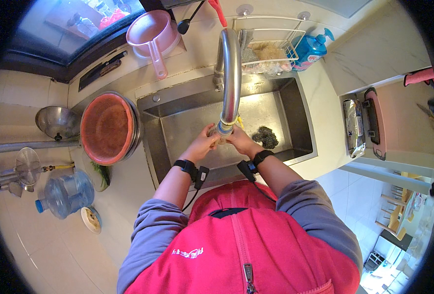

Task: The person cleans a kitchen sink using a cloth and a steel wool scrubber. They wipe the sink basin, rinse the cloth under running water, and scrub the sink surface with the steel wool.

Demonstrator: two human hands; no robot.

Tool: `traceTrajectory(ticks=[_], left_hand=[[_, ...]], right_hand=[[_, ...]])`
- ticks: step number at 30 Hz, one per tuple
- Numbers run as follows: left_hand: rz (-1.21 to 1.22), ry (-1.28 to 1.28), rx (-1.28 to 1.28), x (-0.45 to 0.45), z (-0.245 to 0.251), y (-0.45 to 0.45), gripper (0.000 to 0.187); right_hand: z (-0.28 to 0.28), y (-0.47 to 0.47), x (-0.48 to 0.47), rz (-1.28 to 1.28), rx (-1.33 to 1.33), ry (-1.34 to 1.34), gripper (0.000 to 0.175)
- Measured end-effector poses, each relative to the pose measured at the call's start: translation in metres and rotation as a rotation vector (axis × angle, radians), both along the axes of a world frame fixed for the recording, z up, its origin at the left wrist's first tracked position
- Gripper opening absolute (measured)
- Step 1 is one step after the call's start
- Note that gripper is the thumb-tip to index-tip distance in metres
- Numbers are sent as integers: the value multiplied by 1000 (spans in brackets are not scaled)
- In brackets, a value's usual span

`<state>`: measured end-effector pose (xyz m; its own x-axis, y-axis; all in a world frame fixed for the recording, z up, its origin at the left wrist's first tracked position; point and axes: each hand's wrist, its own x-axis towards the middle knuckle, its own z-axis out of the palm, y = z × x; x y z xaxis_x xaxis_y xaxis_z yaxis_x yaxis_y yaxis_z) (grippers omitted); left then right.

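Both my hands are over the stainless-steel sink [187, 125], close together at the faucet outlet. My left hand [201, 144] is left of the outlet, its fingers curled inward. On the other side is my right hand [243, 140], partly hidden by the spout. A clear, shiny piece [222, 139] shows between the hands below the faucet [231, 81]; whether it is held or belongs to the outlet is unclear. A small yellow item [240, 121] shows just beyond my right hand. Right of that hand, a dark mesh scourer [265, 137] lies on the sink floor.
Stacked basins topped by a red one [106, 128] stand left of the sink. Behind are a pink dipper [152, 33], a knife [103, 70], a wire rack [268, 47] and a blue pump bottle [310, 49]. A water jug [69, 194] lies further left.
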<state>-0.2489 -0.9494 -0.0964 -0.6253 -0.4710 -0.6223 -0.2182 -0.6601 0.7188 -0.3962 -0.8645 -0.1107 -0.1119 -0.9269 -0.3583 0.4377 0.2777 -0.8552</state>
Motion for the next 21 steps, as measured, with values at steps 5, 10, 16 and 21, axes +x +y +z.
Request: traceTrajectory(ticks=[5, 10, 16, 21], left_hand=[[-210, 36, -156, 19, 0, -13, 56], [-134, -13, -140, 30, 13, -15, 55], [-153, -22, -70, 28, 13, -11, 52], [-12, 137, 58, 35, -15, -12, 41]], right_hand=[[16, 9, -14, 114, 158, 128, 35], [9, 10, -4, -179, 236, -102, 36], [11, 8, 8, 149, 20, 121, 32], [13, 14, -2, -183, 235, -184, 18]])
